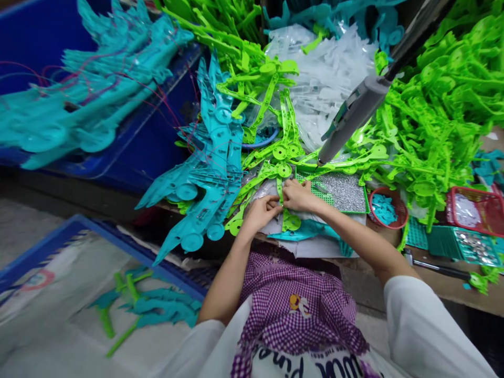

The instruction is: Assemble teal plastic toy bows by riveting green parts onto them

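Observation:
My left hand (pixel 261 212) is closed, its fingertips pinching the edge of a long lime-green plastic part (pixel 280 189). From the other side my right hand (pixel 296 196) is closed on the same part, with fingertips close to those of the left. The part has round disc ends and lies upright in view between both hands. A flat turquoise plastic piece (pixel 305 231) rests just below the hands at the table's front edge. Beside my right hand is a green tray (pixel 368 202) with many small silvery metal pieces. What the fingertips themselves cover is hidden.
A grey electric screwdriver (pixel 352 118) hangs over the table. Lime-green parts (pixel 441 105) pile up at right, turquoise parts (pixel 216 157) at left. A red round basket (pixel 401 218), a hammer (pixel 437 269) and a blue crate (pixel 79 226) stand around the work area.

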`<action>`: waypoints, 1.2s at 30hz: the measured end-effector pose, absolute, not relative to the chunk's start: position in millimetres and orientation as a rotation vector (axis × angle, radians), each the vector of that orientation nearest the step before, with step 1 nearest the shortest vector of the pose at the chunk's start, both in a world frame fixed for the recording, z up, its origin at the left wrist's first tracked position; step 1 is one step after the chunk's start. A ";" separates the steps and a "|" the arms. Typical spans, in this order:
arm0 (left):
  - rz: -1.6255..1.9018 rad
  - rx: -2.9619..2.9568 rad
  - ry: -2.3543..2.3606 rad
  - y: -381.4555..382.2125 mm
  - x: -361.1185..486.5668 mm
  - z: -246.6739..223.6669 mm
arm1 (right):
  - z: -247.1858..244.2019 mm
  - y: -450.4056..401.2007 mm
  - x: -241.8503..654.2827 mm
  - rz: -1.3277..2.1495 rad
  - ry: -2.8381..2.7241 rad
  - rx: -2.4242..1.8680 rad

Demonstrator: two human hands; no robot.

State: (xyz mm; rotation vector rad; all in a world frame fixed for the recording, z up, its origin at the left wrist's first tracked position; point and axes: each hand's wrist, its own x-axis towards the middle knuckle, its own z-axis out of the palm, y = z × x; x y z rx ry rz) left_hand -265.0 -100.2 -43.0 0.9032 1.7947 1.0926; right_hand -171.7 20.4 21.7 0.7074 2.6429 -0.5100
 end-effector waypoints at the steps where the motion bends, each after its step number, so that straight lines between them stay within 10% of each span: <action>1: 1.081 0.906 1.807 -100.0 -264.4 -41.7 | 20.3 20.2 -172.3 -0.498 2.638 0.702; 36: 1.203 0.517 1.415 -80.0 -273.7 -38.2 | -3.3 -23.2 -113.3 -0.726 2.976 1.250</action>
